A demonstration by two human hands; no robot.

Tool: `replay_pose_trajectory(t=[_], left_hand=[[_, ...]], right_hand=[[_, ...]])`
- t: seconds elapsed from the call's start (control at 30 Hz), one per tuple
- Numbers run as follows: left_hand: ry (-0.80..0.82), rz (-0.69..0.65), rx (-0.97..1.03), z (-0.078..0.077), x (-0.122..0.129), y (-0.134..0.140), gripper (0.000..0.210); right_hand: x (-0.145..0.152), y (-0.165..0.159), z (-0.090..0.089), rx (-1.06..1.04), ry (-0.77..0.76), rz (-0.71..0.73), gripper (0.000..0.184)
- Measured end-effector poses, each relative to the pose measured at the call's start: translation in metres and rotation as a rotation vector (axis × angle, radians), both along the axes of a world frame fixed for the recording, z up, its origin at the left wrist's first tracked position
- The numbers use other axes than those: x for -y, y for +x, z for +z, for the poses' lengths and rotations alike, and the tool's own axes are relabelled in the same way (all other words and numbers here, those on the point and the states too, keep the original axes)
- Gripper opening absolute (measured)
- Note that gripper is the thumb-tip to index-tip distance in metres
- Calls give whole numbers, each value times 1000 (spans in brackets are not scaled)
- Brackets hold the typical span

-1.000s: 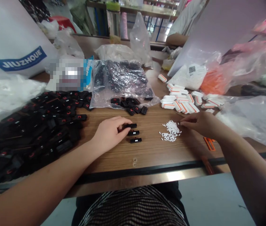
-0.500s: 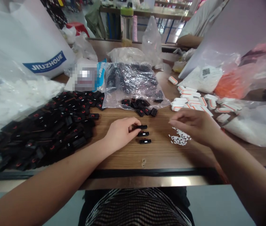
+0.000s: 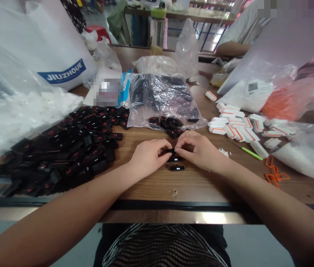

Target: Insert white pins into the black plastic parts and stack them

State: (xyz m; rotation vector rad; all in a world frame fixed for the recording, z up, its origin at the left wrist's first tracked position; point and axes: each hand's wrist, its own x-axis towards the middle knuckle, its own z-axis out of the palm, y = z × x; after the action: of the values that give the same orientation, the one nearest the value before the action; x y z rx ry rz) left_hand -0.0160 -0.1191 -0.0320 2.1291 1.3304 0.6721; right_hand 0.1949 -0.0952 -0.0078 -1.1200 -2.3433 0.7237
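My left hand (image 3: 150, 155) is closed, thumb and fingers pinching a black connector housing (image 3: 170, 151) on the table. Thumb and fingertips of my right hand (image 3: 200, 151) are pressed together at the right end of that housing; whatever they hold is too small to make out. Just nearer to me lie two more black housings, a middle one (image 3: 174, 159) and a front one (image 3: 177, 168), each with two white dots on its face. Small white pieces (image 3: 224, 152) show in part behind my right hand, which covers the rest of their pile.
Left is a big heap of black housings (image 3: 84, 141). A clear bag (image 3: 162, 96) of black parts lies ahead. White orange-striped pieces (image 3: 235, 124), a green-handled tool (image 3: 251, 152) and orange frames (image 3: 275, 172) are right. A bottle (image 3: 157, 31) stands behind; a person's arm (image 3: 233, 49) rests beyond.
My right hand has moved left from above the small white pieces to the housing held by my left hand. The green-handled tool and orange frames have come into sight. My left hand keeps its grip.
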Motion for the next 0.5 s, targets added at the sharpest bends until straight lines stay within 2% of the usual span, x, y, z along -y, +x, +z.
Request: replay_pose_trajectory(t=[0.1, 0.3, 0.5], left_hand=[[-6, 3, 2, 1, 0, 0, 10], [-5, 10, 13, -1, 0, 0, 11], [-14, 6, 14, -3, 0, -1, 12]], right_hand=[[1, -2, 2, 54, 65, 25, 12], [8, 0, 8, 221, 299, 93, 17], [11, -2, 11, 235, 318, 110, 19]])
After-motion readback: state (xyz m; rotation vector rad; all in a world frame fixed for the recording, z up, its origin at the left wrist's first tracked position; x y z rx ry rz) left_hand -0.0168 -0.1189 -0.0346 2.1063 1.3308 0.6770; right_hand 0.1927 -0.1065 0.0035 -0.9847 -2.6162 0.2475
